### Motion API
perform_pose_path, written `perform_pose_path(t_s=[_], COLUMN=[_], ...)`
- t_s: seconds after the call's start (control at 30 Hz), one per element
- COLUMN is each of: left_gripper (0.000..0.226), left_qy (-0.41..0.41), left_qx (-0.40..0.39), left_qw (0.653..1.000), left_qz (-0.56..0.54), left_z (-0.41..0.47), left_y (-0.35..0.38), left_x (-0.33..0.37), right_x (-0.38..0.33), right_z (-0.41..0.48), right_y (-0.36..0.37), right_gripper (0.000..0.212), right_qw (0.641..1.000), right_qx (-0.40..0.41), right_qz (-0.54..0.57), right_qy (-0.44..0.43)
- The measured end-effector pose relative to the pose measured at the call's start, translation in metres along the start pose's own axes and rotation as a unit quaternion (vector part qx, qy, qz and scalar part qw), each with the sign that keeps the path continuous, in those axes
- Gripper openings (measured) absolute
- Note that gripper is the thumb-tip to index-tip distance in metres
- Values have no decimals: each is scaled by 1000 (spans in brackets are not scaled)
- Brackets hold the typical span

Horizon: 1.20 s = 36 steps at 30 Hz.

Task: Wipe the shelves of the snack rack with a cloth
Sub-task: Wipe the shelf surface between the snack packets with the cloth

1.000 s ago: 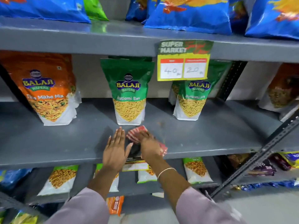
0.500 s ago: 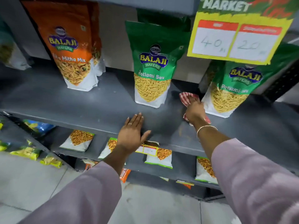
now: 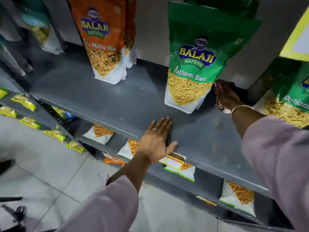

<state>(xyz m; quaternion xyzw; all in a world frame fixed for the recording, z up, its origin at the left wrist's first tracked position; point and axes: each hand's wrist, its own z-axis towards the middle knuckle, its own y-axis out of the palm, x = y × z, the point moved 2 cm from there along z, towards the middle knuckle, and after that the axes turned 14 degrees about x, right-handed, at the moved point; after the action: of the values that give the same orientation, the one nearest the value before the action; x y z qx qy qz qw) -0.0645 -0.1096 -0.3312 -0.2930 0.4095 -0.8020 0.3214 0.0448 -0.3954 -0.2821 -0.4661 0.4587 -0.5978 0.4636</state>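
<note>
From the head view, a grey metal shelf [image 3: 103, 99] of a shop snack rack runs from the near left to the far right, with pale floor tiles [image 3: 41, 164] below and more packets on the shelf underneath. An orange snack bag [image 3: 107, 41] stands far left on the shelf, a green snack bag [image 3: 194, 67] stands in the middle, and a second green bag [image 3: 287, 101] leans at the right edge.

The right hand [image 3: 225, 96] reaches deep into the gap between the two green bags, pressing down on the cloth [image 3: 224, 110], a red and white checked piece of which only small bits show beside the wrist and at the fingertips. The fingers [image 3: 222, 85] look stretched fairly flat over the cloth, just beside the middle bag's lower right corner; how firmly they grip it I cannot tell, as that area is dark and blurred.

The left hand [image 3: 158, 139] lies palm down on the near edge of the shelf, fingers together and straight, thumb spread out, holding nothing and bracing the body.

To do this stroke well, I would keep the palm flat so the cloth covers a wide band, draw it from the far wall toward the near edge, and ease round the bag bases instead of knocking them. The light bags probably tip easily, so shifting each aside would clean underneath it.
</note>
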Motion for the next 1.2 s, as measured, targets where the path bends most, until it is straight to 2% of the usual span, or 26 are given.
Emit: perform_pose_path(t_s=[0.07, 0.1, 0.13, 0.23, 0.27, 0.33, 0.43, 0.53, 0.57, 0.7, 0.8, 0.83, 0.87, 0.93, 0.97, 1.0, 1.03, 1.07, 1.1, 1.13, 1.2], left_gripper=[66, 66, 65, 65, 65, 65, 64, 63, 62, 61, 62, 62, 62, 61, 61, 61, 62, 63, 63, 64, 64], left_qy=[0, 0, 2, -3, -7, -10, -17, -13, -12, -13, -16, -16, -17, -20, -21, -22, -22, -22, -23, -24, -24], left_qx=[2, 0, -2, -16, -16, -16, -27, -32, -31, -26, -39, -38, -36, -36, -37, -37, -37, -37, -38, -39, -39], left_qw=[1000, 1000, 1000, 1000, 1000, 1000, 999, 999, 999, 999, 999, 999, 999, 999, 999, 999, 999, 999, 999, 999, 999], left_qz=[0, 0, 2, 8, 9, 11, 18, 21, 20, 19, 16, 15, 14, 8, 7, 7, 6, 3, 0, -2, -3], left_z=[0, 0, 0, 0, -1, -1, -2, -1, -1, -1, -3, -3, -3, -2, -2, -2, -2, -3, -3, -4, -4], left_y=[0, 0, 0, -1, -1, 0, 1, -3, -5, -8, -10, -10, -10, -11, -11, -12, -12, -12, -11, -10, -10], left_x=[0, 0, 0, 0, -1, -1, -2, 3, 4, 5, 8, 8, 9, 9, 9, 9, 10, 10, 9, 9, 9], right_x=[-8, -13, -9, 2, 1, -5, -26, -31, -36, -77, -88, -87, -86, -72, -57, -41, -25, -14, -12, -22, -49], right_z=[-6, -7, -6, -14, -18, -33, -65, -106, -122, -196, -239, -248, -255, -259, -255, -247, -238, -232, -227, -226, -233], right_y=[-10, -13, -12, 1, 3, 2, -2, -2, -4, -36, -62, -71, -85, -104, -103, -99, -89, -75, -64, -59, -55], right_gripper=[53, 48, 47, 58, 62, 61, 60, 51, 47, 46, 41, 39, 39, 41, 41, 39, 35, 32, 32, 34, 36], right_qw=[992, 991, 992, 999, 999, 997, 986, 970, 964, 963, 958, 935, 882, 735, 711, 732, 788, 838, 879, 903, 939], right_qx=[-40, -7, 23, 27, 20, 13, 46, 57, 58, 62, 9, -26, -54, -50, -19, 33, 95, 118, 102, 72, 11], right_qz=[99, 125, 117, -16, 2, 70, 159, 215, 224, 220, 240, 323, 450, 663, 682, 642, 540, 425, 328, 275, 219], right_qy=[63, 54, 36, -39, -41, -2, 4, 100, 128, 145, 154, 147, 129, 132, 171, 224, 280, 321, 332, 323, 264])
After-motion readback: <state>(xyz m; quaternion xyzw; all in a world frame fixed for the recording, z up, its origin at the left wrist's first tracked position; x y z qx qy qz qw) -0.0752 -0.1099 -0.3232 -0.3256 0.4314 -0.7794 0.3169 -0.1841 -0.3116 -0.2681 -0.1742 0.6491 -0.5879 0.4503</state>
